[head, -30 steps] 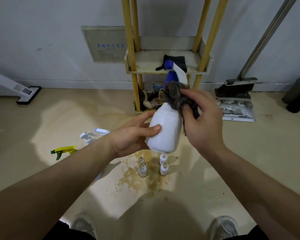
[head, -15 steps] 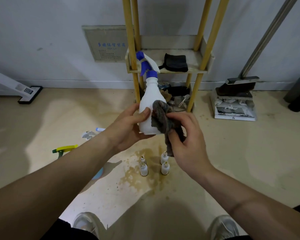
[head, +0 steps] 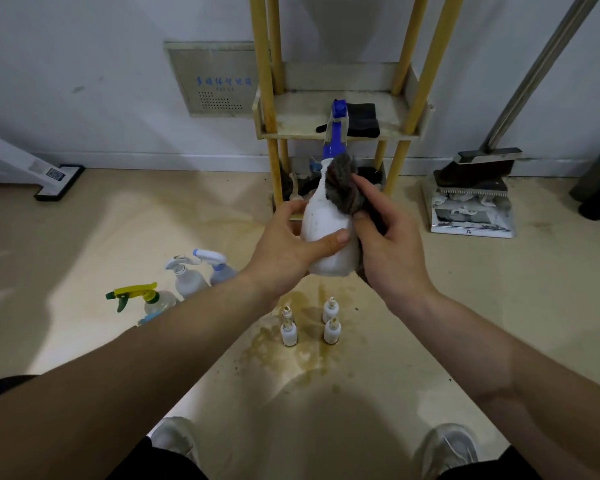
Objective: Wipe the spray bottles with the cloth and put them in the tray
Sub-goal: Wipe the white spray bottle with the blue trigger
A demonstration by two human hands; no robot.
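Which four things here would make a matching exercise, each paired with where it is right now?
Things
1. blue-trigger white spray bottle
2. grey cloth
3. yellow-trigger spray bottle
4. black cloth

Places
a. on the yellow rack's shelf
b. gripped by the left hand
c. on the floor
d. held by the right hand against the upper part of a bottle

Pairs: 1-b, 2-d, 3-c, 4-a
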